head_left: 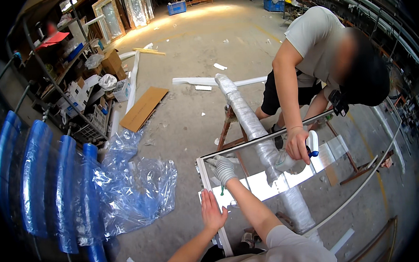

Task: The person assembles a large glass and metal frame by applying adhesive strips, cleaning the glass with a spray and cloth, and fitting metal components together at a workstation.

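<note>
A large glass pane in a pale metal frame (267,136) lies flat on wooden trestles (228,130) in front of me. My left hand (212,210), bare, presses flat on the frame's near left rail with fingers spread. My right hand (223,168) wears a grey knit glove and rests on the glass just inside the near left corner, holding nothing I can see. Across the frame a co-worker leans over and grips a white spray bottle (297,155) with a blue trigger, held against the glass.
A long bar wrapped in clear film (244,112) runs under the pane. Crumpled blue plastic sheet (131,188) lies on the concrete floor at left, beside upright blue-wrapped profiles (34,175). Cardboard (143,107), boxes and cluttered shelving (73,91) stand further left.
</note>
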The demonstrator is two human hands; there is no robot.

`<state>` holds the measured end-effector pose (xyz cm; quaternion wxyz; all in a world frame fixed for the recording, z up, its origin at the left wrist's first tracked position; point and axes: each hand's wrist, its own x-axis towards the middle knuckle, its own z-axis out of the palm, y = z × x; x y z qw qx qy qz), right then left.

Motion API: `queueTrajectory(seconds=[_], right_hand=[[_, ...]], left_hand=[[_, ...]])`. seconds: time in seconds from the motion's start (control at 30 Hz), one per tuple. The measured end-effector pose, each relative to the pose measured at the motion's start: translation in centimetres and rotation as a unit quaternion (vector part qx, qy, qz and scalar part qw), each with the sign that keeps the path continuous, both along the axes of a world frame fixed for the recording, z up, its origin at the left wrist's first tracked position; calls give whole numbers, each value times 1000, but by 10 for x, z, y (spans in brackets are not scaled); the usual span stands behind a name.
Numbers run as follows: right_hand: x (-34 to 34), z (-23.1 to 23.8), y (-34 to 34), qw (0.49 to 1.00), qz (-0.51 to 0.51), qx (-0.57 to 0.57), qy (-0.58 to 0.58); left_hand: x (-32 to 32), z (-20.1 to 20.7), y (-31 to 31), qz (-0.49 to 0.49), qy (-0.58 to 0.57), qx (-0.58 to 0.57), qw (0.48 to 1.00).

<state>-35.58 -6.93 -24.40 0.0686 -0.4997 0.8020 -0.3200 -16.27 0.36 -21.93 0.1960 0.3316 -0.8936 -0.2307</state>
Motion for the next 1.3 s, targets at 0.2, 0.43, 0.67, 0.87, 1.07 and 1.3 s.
queueTrajectory(seconds=[0.2, 0.43, 0.67, 0.87, 1.07, 1.3], right_hand=[[-3, 13, -3, 1000, -18, -11, -3], [-5, 11, -3, 996, 47, 76, -26], [9, 17, -2, 997, -40, 66, 30], [-6, 12, 2, 998, 33, 46, -31], [14, 19, -1, 998, -34, 25, 45], [-5, 16, 9, 998, 46, 23, -33]], left_hand=[[-2, 10, -2, -1, -20, 0, 1000], [1, 4, -3, 2, -9, 3, 1000], [-3, 3, -3, -3, -7, -3, 1000], [-4, 3, -3, -3, -11, 2, 1000], [-4, 4, -4, -7, -16, 1, 1000], [-3, 2, -4, -12, -9, -4, 1000]])
